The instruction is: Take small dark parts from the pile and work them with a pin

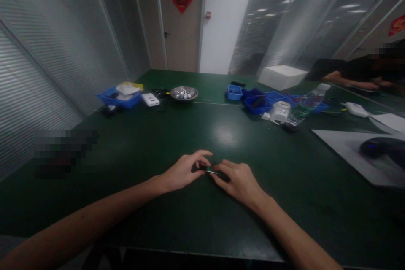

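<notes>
Low over the table's near middle, my left hand (186, 171) pinches a small dark piece with a green part (209, 169) between thumb and fingers. Its index finger stretches out above the pinch. My right hand (238, 179) is closed beside it, fingers curled round a slim dark-handled tool with a thin shiny shaft (212, 172). The shaft points left and meets the small piece, or lies just over it. Fingers cover much of both things, so their exact kind cannot be made out.
Along the back of the green table (152, 143) stand a blue basket (126, 102), a metal bowl (184, 93), blue bins (234, 93), a white jar (280, 112) and a plastic bottle (306, 105). A grey mat (344, 152) lies right. Another person sits far right.
</notes>
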Motion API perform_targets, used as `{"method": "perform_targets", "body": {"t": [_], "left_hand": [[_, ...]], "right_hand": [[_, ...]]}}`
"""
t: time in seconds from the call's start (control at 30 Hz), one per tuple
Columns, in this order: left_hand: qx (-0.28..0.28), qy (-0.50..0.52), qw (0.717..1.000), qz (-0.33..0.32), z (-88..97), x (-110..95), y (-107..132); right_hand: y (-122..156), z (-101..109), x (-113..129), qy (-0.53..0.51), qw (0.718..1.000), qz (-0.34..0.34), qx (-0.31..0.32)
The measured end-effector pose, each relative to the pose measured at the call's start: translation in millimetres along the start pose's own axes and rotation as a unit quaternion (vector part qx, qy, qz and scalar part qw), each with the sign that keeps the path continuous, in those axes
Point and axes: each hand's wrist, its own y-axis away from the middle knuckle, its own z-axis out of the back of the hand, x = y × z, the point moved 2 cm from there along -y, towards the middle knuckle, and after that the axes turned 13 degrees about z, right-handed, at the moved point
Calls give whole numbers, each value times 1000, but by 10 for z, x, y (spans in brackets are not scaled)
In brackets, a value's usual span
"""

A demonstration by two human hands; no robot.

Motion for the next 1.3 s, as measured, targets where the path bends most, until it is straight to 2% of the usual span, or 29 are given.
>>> {"method": "perform_targets", "body": {"t": [0.4, 0.7, 0.9, 1.03, 1.17, 1.3], "left_hand": [[-6, -1, 1000, 5, -17, 31, -4], [-41, -50, 996, -64, 32, -67, 34], [-61, -85, 994, -41, 52, -14, 81], [-66, -93, 992, -55, 76, 14, 127], [-68, -84, 992, -61, 93, 24, 158], [-56, -113, 985, -116, 84, -5, 163]], "right_hand": [[-12, 56, 27, 43, 999, 17, 15], [-19, 37, 28, 65, 997, 38, -18], [20, 51, -33, -2, 997, 0, -72], [39, 22, -94, -65, 991, -33, -108], [12, -18, -60, -113, 991, -20, -70], [-30, -35, -16, -115, 992, -17, -39]]}}
